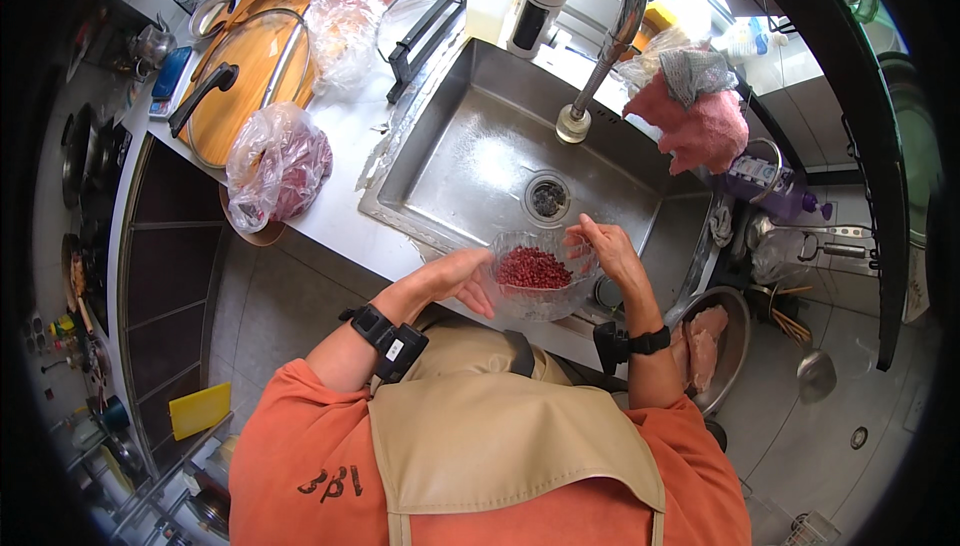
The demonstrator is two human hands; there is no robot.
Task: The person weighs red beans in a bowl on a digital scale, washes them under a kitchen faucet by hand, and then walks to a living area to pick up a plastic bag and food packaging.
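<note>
A clear bowl (541,304) with small dark red beans (534,268) in it is over the near edge of the stainless steel sink (480,141). At the bowl's left side is my left hand (463,280), fingers pointing down along the wall. My right hand (602,246) is at the right rim, thumb raised and fingers behind the glass-like wall. The two hands have the bowl between them. Beyond it lie the drain (547,198) and the hanging head of the metal faucet (574,124).
Left on the counter sit a plastic bag with dark red contents (300,171) and a glass lid (289,43) on a wooden board. At right are a metal basin of raw meat (739,336), a pink cloth (697,125) and a purple bottle (780,193).
</note>
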